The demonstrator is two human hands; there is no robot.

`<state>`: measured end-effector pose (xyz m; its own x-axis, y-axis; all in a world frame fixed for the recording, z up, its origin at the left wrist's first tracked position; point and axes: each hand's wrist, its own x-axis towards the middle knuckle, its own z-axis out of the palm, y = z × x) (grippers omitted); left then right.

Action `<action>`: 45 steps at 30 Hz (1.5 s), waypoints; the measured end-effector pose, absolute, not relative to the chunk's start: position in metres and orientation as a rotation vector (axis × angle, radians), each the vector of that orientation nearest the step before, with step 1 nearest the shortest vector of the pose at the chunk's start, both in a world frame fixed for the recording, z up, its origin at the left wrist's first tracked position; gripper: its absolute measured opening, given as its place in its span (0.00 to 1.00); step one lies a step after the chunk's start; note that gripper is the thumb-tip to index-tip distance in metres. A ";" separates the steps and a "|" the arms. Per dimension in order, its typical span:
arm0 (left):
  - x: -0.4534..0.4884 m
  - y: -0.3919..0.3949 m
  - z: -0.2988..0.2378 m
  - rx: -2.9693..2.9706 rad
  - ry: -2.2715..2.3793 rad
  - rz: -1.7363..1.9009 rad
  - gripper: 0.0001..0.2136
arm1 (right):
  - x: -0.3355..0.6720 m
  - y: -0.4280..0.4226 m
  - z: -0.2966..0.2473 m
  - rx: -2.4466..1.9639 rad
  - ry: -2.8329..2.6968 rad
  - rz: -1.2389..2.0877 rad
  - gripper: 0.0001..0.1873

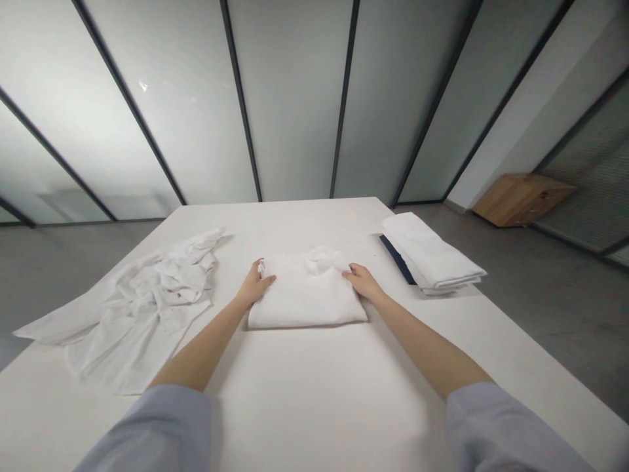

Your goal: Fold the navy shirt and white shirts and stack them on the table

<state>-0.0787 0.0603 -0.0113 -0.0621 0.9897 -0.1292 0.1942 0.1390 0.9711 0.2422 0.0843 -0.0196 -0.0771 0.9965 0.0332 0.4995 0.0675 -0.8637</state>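
Note:
A folded white garment [307,298] lies flat on the table in front of me, with a bunched, collar-like part near its far edge. My left hand [255,284] grips its left side, thumb on top and fingers curled around the edge. On the opposite side, my right hand [362,280] holds the right edge in the same way. The fingers of both hands are partly hidden by the cloth. The near edge of the garment forms a straight fold.
Crumpled white cloth [157,295] spreads over the left of the white table [314,393]. To the right, a stack of folded white cloth [430,252] rests beside and partly over a flat dark blue item [397,260]. A wooden cabinet [523,196] stands on the floor beyond.

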 end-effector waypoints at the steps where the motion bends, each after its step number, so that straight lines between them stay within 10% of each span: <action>1: -0.080 0.059 -0.012 1.216 1.471 1.049 0.31 | 0.244 0.084 -0.021 -1.482 -1.627 0.952 0.07; 5: -0.083 0.064 -0.013 1.222 1.493 1.014 0.18 | 0.243 0.089 -0.022 -1.463 -1.643 0.879 0.08; 26: -0.080 0.113 -0.001 1.655 2.009 0.679 0.14 | 0.218 0.129 -0.004 -1.935 -2.080 0.298 0.14; 37: -0.054 0.099 0.027 2.026 2.241 0.429 0.35 | 0.215 0.120 0.005 -1.981 -1.948 0.172 0.24; 45: -0.015 0.085 0.014 2.286 1.938 0.234 0.29 | 0.176 0.100 0.007 -1.508 -2.504 0.051 0.25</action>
<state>-0.0152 0.0853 0.0140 0.1604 0.9866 0.0303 0.9655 -0.1632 0.2030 0.1763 0.1003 0.0072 -0.4506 0.8768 0.1676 0.8693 0.4737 -0.1412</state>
